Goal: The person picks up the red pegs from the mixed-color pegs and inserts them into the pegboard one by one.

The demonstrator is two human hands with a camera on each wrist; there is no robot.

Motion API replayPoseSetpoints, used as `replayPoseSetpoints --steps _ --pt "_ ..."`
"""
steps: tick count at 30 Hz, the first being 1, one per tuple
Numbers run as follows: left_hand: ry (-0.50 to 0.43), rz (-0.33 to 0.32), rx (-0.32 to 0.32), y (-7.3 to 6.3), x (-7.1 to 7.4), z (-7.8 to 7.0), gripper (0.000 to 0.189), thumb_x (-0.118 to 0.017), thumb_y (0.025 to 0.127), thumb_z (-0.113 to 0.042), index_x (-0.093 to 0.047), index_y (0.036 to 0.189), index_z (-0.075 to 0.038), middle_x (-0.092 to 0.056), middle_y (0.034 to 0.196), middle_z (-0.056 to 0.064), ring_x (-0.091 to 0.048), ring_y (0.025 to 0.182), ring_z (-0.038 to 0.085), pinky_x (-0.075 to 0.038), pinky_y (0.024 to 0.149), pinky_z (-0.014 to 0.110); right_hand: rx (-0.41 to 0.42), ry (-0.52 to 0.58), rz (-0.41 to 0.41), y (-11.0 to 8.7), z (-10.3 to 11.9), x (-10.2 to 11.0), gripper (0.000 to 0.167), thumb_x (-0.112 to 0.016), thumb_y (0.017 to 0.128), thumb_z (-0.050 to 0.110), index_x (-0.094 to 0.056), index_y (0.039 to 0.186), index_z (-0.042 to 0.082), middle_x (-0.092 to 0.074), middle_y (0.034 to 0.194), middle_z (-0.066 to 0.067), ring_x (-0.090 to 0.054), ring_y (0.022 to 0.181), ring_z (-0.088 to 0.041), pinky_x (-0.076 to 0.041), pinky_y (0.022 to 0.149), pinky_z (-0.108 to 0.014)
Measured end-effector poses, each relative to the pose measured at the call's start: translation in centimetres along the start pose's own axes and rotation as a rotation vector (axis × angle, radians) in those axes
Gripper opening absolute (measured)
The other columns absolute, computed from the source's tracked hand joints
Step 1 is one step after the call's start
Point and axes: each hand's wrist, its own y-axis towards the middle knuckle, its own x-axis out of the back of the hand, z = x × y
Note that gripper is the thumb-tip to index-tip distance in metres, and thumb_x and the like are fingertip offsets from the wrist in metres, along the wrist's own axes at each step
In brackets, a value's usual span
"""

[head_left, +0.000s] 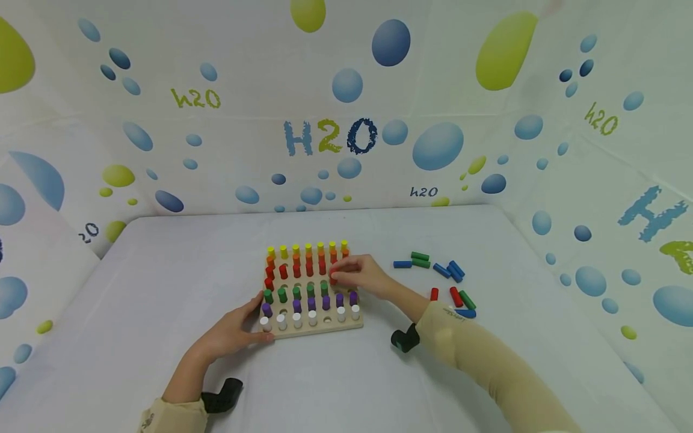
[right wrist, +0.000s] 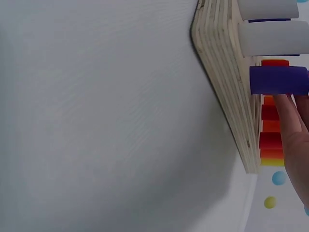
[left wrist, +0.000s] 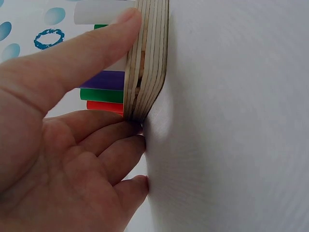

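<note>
A wooden pegboard (head_left: 319,329) lies on the table with rows of yellow, orange, red, green, purple and white pegs upright in it. My left hand (head_left: 230,332) holds its near left corner, thumb along the front edge and fingers at the left side. In the left wrist view, the thumb and fingertips touch the layered wooden edge (left wrist: 149,58). Over the right part of the board, my right hand (head_left: 365,275) pinches a red peg (head_left: 333,275) between thumb and fingers. Whether that peg sits in a hole is hidden. A purple peg (right wrist: 277,80) partly covers the right fingers in the right wrist view.
Loose pegs lie right of the board: a blue peg (head_left: 402,264), a green peg (head_left: 420,256) and several others. Nearer the right forearm are a red peg (head_left: 456,296) and a green peg (head_left: 467,299). An unfilled hole (head_left: 327,320) shows in the white row.
</note>
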Motion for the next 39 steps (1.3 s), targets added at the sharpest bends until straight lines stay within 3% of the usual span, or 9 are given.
replayPoseSetpoints --steps 6,17,29,39 --pt "0.001 -0.001 -0.002 0.0 0.0 0.0 0.102 -0.075 0.072 -0.039 -0.016 0.144 0.001 -0.021 0.145 0.026 -0.015 0.134 0.042 -0.018 0.103 0.059 -0.027 -0.056 0.012 1.2 0.1 -0.8 0.023 -0.064 0.086 0.020 -0.067 0.104 0.006 -0.068 0.098 -0.004 -0.063 0.090 -0.014 -0.051 0.081 -0.026" --pt "-0.014 0.000 -0.008 -0.1 0.0 0.0 0.101 -0.075 0.072 -0.038 -0.016 0.144 0.002 -0.020 0.145 0.026 -0.015 0.134 0.042 -0.017 0.103 0.059 -0.022 -0.134 0.067 2.8 1.3 -2.3 0.019 -0.065 0.086 0.019 -0.068 0.101 0.008 -0.069 0.094 0.001 -0.063 0.087 -0.010 -0.050 0.079 -0.023" --pt "-0.006 0.007 0.008 0.0 0.0 0.0 0.102 -0.075 0.072 -0.040 -0.016 0.145 0.001 -0.020 0.146 0.026 -0.015 0.133 0.043 -0.019 0.103 0.059 0.003 -0.105 0.115 4.0 2.5 -4.1 0.017 -0.065 0.086 0.016 -0.068 0.100 0.008 -0.068 0.094 0.001 -0.062 0.088 -0.009 -0.051 0.076 -0.023" --pt "-0.014 0.011 0.010 0.2 0.0 0.2 0.102 -0.074 0.073 -0.042 -0.015 0.145 0.000 -0.018 0.146 0.025 -0.014 0.134 0.042 -0.018 0.103 0.059 0.005 -0.107 0.101 5.0 2.8 -5.6 0.018 -0.066 0.085 0.017 -0.068 0.101 0.008 -0.068 0.094 0.002 -0.062 0.087 -0.007 -0.050 0.076 -0.021"
